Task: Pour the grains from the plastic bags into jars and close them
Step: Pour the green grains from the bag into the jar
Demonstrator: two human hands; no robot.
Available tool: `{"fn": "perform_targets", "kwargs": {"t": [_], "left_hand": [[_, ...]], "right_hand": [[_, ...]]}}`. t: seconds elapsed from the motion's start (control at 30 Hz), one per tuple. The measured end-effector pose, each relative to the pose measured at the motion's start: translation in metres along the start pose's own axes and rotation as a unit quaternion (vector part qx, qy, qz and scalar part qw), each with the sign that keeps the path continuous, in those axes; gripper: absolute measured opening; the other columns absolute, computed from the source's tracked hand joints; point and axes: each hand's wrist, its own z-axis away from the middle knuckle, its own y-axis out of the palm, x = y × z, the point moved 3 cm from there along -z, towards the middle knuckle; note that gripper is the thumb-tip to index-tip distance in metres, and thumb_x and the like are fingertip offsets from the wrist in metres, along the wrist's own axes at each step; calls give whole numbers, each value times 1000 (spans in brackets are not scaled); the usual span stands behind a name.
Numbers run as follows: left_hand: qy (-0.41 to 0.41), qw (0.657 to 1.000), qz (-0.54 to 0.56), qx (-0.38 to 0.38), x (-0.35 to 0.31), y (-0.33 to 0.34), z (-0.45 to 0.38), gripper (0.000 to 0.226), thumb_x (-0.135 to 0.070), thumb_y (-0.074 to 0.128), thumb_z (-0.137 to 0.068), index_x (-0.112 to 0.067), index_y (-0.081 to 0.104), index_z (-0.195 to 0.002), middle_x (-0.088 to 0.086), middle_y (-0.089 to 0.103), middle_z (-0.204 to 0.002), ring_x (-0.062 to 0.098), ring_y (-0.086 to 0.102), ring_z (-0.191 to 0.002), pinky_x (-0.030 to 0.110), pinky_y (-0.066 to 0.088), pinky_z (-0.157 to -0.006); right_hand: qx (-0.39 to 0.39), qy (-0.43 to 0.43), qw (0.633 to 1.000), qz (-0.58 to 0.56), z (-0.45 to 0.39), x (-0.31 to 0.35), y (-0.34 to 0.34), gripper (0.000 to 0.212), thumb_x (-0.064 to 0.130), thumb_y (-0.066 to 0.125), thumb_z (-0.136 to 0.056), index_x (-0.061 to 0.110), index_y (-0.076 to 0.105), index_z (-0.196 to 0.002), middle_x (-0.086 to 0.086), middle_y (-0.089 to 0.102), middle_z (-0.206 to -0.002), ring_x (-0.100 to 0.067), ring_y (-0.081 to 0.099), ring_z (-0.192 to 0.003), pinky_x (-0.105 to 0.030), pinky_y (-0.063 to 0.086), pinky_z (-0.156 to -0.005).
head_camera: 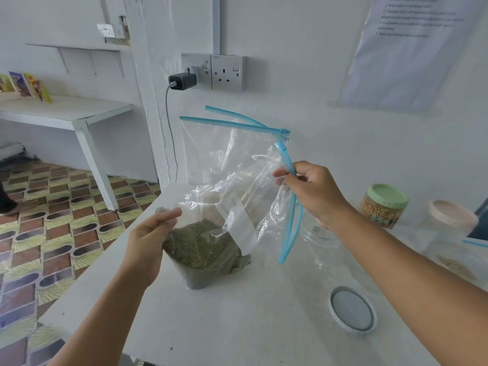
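Bag: a clear plastic bag [227, 186] stands on the near-middle of the white table [237, 326], its blue zip strip [286, 165] open and folded over to the right.
Grains: small greenish grains [203, 249] fill the bottom of the bag; a white label [239, 225] runs slantwise across its front.
Left hand [148, 244]: fingers curled round the bag's left side just above the grains, holding it.
Right hand [311, 194]: thumb and fingers pinch the blue zip strip at the bag's upper right edge.
Empty jar: a clear jar [319, 241] with no lid stands just right of the bag, partly behind the right wrist.
Lid: a round pale lid [352, 310] lies flat on the table, near and right of the bag.
Filled jar: a jar of yellow kernels [383, 207] with a green lid stands farther right, by the wall.
Other jar: a jar with a pinkish lid [451, 215] stands at the far right; its contents cannot be told.
Second bag: another clear bag [454, 262] with some grains lies at the right edge.
Wall: a double socket [228, 72] with a black charger [182, 81] plugged in, above the bag.
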Motion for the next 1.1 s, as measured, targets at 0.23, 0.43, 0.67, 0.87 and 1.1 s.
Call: {"fn": "perform_targets", "kwargs": {"t": [0.23, 0.43, 0.67, 0.87, 1.1], "left_hand": [[27, 996, -79, 16, -4, 14, -4, 26, 4, 64, -98, -14, 82, -102, 5, 79, -112, 16, 64, -107, 27, 47, -90], [67, 995, -67, -18, -6, 15, -3, 25, 6, 65, -96, -13, 81, -101, 1, 78, -115, 12, 64, -123, 39, 44, -115], [23, 1000, 0, -21, -14, 6, 2, 30, -5, 58, -103, -24, 77, -115, 9, 72, -127, 24, 68, -112, 42, 52, -102], [58, 997, -21, -35, -27, 5, -2, 26, -7, 63, -101, -23, 71, -121, 9, 79, -107, 23, 73, -109, 43, 52, -103], [91, 987, -102, -82, -24, 2, -5, 25, -13, 59, -106, -24, 63, -128, 2, 80, -102, 18, 75, -103, 38, 53, -100]], "right_hand": [[25, -4, 1000, 13, 6, -3, 1, 30, 8, 59, -98, 29, 80, -95, 8, 77, -99, -4, 67, -90, -27, 53, -95], [-22, 5, 1000, -11, 2, -10, -7, 33, 7, 58, -99, 30, 80, -92, 3, 78, -91, -21, 71, -97, -34, 55, -99], [-31, 9, 999, -12, -1, -18, -7, 32, 6, 58, -99, 29, 80, -93, 1, 77, -92, -24, 70, -100, -42, 54, -104], [-31, 8, 999, -11, -4, -17, -5, 31, 6, 60, -97, 28, 80, -91, 0, 77, -90, -23, 71, -98, -36, 55, -99], [-32, 6, 999, -12, -5, -18, -4, 30, 7, 59, -97, 28, 80, -92, 0, 77, -91, -22, 71, -98, -33, 56, -99]]}}
